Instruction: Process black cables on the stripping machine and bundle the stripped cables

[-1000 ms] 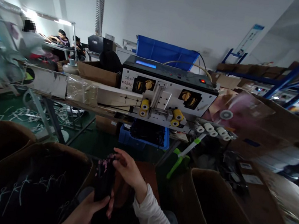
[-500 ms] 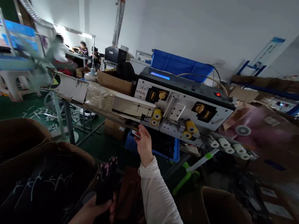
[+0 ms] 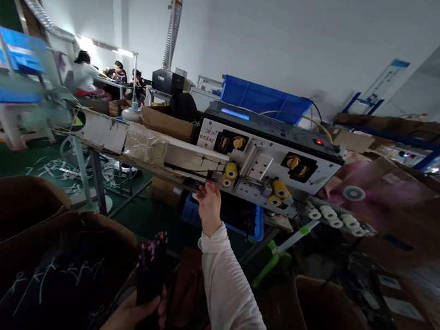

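My left hand (image 3: 135, 318) grips a bundle of black wires (image 3: 151, 270) with pinkish cut ends pointing up, low in the middle of the view. My right hand (image 3: 209, 205), in a white sleeve, is stretched forward to the front edge of the bench just below the wire cutting machine (image 3: 266, 158). Its fingers touch something small at the edge; I cannot tell whether they hold it. The machine has yellow rollers (image 3: 230, 171) and a lit red lamp.
Open cardboard boxes stand at the lower left (image 3: 39, 265) with tied black wire bundles inside, and at the lower right (image 3: 328, 324). A blue crate (image 3: 263, 97) sits behind the machine, white rollers (image 3: 336, 218) to its right. People work at a far table (image 3: 113, 74).
My right hand left the wire bundle and reached forward to the bench edge under the machine. My left hand kept holding the bundle. My head turned slightly.
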A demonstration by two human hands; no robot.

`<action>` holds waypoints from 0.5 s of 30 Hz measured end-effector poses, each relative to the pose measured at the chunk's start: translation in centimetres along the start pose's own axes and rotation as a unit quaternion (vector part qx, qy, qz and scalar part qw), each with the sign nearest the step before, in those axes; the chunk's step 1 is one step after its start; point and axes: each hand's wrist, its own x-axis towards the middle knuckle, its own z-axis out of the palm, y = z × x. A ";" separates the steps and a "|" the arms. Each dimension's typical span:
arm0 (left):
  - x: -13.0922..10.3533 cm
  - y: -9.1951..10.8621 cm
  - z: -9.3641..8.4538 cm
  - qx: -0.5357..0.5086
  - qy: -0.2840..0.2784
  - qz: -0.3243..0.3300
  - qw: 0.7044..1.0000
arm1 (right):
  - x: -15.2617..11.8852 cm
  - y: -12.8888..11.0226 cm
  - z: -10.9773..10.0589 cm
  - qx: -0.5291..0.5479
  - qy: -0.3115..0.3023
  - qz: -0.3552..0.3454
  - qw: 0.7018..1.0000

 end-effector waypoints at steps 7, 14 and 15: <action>-0.5 1.0 0.4 0.038 -0.019 0.013 0.999 | 1.0 0.2 1.4 -0.034 0.026 -0.011 0.999; -0.7 0.5 -0.1 0.025 0.027 -0.014 0.999 | -0.3 -1.0 0.4 -0.199 -0.004 -0.051 0.979; -0.5 0.4 -0.5 0.023 0.035 -0.010 0.999 | -0.9 -2.2 -0.4 -0.252 -0.046 -0.082 0.963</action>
